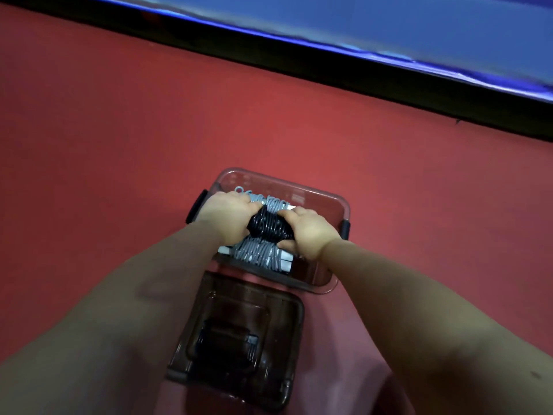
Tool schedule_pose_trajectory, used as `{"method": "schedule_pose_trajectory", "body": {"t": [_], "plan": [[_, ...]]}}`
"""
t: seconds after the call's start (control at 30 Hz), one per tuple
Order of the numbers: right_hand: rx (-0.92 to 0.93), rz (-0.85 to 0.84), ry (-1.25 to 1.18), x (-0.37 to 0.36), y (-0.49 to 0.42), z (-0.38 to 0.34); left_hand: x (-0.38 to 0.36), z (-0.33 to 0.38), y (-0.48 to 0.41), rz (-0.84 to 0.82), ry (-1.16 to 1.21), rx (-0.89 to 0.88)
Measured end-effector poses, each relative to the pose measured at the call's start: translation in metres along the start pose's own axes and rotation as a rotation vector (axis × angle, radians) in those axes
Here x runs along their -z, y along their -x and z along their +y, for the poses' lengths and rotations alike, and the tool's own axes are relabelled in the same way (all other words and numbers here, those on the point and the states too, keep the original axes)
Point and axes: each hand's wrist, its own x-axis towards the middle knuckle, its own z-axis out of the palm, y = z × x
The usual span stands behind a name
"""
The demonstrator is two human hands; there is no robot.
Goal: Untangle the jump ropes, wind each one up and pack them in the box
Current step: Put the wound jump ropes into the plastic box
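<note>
Head view: fingers (250,207) hide ends of black rope (267,228).

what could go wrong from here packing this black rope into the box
1. The black rope is gripped at both ends by the left hand and right hand; on release its coils may spring loose.
2. It is over the grey ropes already in the box, so the pile may end up too high for the lid to shut.

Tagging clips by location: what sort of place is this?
Probably a gym: red matte floor, glossy blue mat, wound grey jump ropes in a clear plastic box.
</note>
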Motion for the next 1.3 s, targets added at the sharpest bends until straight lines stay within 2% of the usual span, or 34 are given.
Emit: {"method": "schedule_pose_trajectory", "body": {"t": [0.2, 0.4, 0.57, 0.73, 0.83, 1.0, 1.07, 1.13, 1.23, 1.3], "plan": [[-0.036, -0.013, 0.115, -0.004, -0.002, 0.001, -0.009, 0.0, -0.008, 0.011, -0.024, -0.038], [-0.106, 0.099, 0.234, 0.002, 0.013, -0.004, -0.012, -0.005, 0.011, 0.044, -0.041, 0.022], [-0.188, 0.201, 0.187, 0.01, 0.033, -0.01, -0.008, -0.008, 0.031, 0.073, 0.059, 0.159], [-0.206, 0.22, 0.096, 0.004, 0.059, -0.025, -0.012, -0.001, 0.066, 0.103, 0.2, 0.228], [-0.086, 0.229, 0.131, -0.004, 0.073, -0.044, -0.021, 0.001, 0.089, 0.109, 0.26, 0.272], [0.426, 0.214, 0.058, -0.037, 0.084, -0.082, -0.044, -0.003, 0.115, 0.068, 0.361, 0.413], [0.457, 0.109, 0.081, -0.051, 0.087, -0.089, -0.057, -0.006, 0.123, 0.04, 0.418, 0.483], [0.346, -0.009, 0.1, -0.065, 0.089, -0.088, -0.07, -0.006, 0.129, -0.01, 0.468, 0.546], [-0.041, -0.216, 0.044, -0.089, 0.087, -0.074, -0.09, 0.0, 0.133, -0.138, 0.514, 0.618], [-0.289, -0.291, -0.024, -0.106, 0.083, -0.06, -0.104, 0.004, 0.132, -0.212, 0.578, 0.671]]}}
